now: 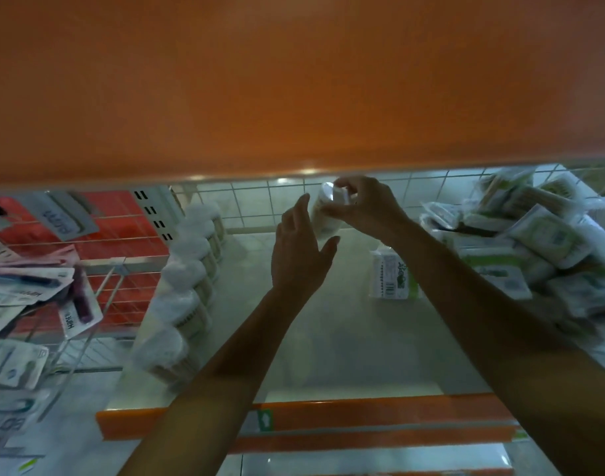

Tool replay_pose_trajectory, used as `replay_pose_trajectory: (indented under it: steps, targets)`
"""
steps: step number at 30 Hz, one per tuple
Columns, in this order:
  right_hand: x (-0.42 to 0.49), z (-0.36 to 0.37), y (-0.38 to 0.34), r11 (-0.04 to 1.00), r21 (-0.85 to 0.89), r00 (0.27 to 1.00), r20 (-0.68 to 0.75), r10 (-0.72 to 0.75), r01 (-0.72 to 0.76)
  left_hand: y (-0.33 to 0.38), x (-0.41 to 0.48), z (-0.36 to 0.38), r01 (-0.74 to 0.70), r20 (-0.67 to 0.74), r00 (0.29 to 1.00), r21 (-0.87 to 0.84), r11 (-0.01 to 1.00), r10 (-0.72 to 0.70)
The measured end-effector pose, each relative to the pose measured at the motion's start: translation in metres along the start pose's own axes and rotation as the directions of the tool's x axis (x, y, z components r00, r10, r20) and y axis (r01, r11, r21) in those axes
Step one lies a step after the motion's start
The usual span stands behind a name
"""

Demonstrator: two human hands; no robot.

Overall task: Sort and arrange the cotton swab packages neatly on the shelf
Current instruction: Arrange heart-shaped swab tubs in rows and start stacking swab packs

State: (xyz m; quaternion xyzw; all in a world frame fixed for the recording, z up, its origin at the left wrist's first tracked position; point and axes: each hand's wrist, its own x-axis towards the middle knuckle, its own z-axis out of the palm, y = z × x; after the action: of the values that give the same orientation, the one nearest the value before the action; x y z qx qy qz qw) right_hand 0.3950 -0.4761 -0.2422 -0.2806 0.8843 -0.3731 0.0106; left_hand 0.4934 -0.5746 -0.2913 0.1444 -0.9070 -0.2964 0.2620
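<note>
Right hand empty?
No, the right hand pinches a round swab tub at its top end.

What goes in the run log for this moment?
right hand: grips tub | left hand: open beside tub | tub row: shelf left | bag pile: shelf right, unsorted

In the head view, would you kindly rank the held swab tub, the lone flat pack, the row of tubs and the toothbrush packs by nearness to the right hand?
1. held swab tub, in the right hand grip.
2. lone flat pack, on the shelf beneath.
3. row of tubs, along the left.
4. toothbrush packs, far left.
</note>
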Motion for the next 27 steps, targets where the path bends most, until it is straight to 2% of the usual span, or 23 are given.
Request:
replay_pose_trajectory:
  steps: [2,7,13,17,23,27]
  targets:
    - [-0.001,0.012,-0.011,1.0,0.018,1.0,0.021,-0.009,0.009,-0.007,-0.002,-0.003,-0.032,-0.066,0.997,0.047,0.998,0.035]
    - [0.0,0.041,-0.03,0.998,0.041,0.997,0.06,-0.044,0.042,-0.026,0.002,-0.014,-0.035,-0.113,0.992,0.204,0.978,0.06]
    - [0.002,0.068,-0.041,0.995,0.068,0.993,0.087,-0.083,0.077,-0.045,0.018,-0.029,0.056,-0.093,0.995,0.307,0.95,-0.029]
    - [0.003,0.079,-0.038,0.997,0.038,0.995,0.079,-0.065,0.063,-0.056,0.031,-0.041,0.163,-0.109,0.986,0.421,0.892,-0.129]
    - [-0.002,0.092,-0.028,0.999,-0.008,0.99,0.132,-0.048,0.05,-0.067,0.045,-0.044,0.164,-0.068,0.986,0.527,0.834,-0.151]
    - [-0.004,0.094,-0.023,0.999,-0.02,0.988,0.149,-0.036,0.039,-0.068,0.049,-0.047,0.152,-0.058,0.987,0.639,0.754,-0.15]
